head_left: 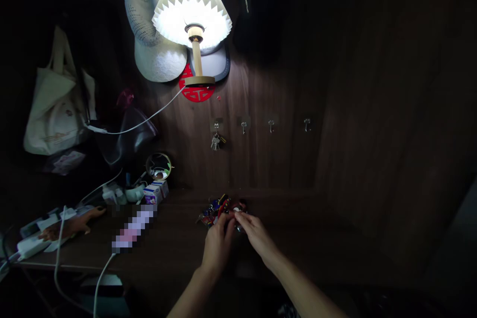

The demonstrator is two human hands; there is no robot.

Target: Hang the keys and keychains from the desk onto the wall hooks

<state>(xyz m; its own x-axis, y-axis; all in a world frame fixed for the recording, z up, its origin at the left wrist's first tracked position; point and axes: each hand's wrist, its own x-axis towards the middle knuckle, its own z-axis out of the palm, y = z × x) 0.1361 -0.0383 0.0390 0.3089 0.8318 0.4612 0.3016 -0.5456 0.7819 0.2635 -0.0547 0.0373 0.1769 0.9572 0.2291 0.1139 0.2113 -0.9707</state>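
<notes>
A small heap of keys and keychains (214,208), with blue, red, yellow and metallic parts, lies on the dark wooden desktop. My left hand (217,241) is at its front, fingers curled and closed. From the right, my right hand (257,233) meets it, with thumb and fingers pinched together close to the left fingertips. Whatever the fingertips grip is too small and dim to make out. Beyond the heap, a bunch of keys (215,142) hangs from the leftmost wall hook (216,125).
Further right on the wall are three more hooks, among them a middle hook (271,125). A lit lamp (197,59) is mounted above, its white cable running left. A round mirror (159,166), a small box (155,192) and a power strip (35,244) occupy the desk's left side.
</notes>
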